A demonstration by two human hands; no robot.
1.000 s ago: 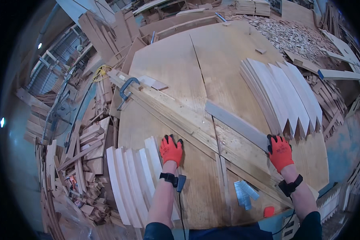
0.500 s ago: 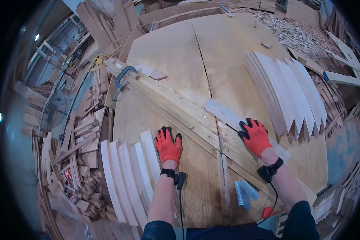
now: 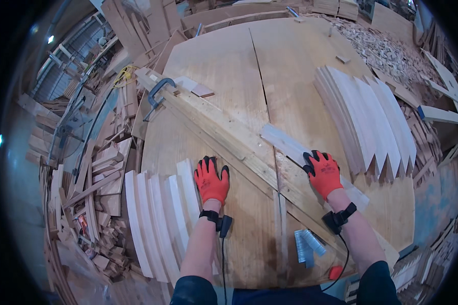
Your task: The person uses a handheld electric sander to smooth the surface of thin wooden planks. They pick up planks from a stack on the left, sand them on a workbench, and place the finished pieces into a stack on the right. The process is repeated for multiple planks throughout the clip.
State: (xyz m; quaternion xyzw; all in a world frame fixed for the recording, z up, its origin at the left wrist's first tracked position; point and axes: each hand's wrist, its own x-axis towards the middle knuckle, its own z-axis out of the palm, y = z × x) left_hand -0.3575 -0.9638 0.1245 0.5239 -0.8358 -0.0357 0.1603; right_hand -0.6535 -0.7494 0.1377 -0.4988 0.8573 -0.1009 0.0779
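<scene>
My left hand (image 3: pixel 211 182), in a red glove with black fingertips, lies flat with its fingers a little spread on the plywood tabletop (image 3: pixel 247 223). Just left of it stands a row of pale curved wood strips (image 3: pixel 160 223). My right hand (image 3: pixel 322 174), gloved alike, rests with fingers apart on a pale flat board (image 3: pixel 285 143), whose middle is hidden beneath it. Between the hands, a long wooden beam (image 3: pixel 213 122) crosses the table diagonally. A blue C-clamp (image 3: pixel 156 96) holds the beam's far left end.
More curved boards with pointed ends (image 3: pixel 364 119) are stacked at the right. Strips of metal staples (image 3: pixel 309 247) and a small red object (image 3: pixel 336 272) lie near the front edge. Wood offcuts (image 3: pixel 109 244) heap up at the left. A scrap pile (image 3: pixel 379 48) spreads at the far right.
The view has shifted and tilted slightly. Both hands keep nearly the same places against the table, the curved strips and the pale board.
</scene>
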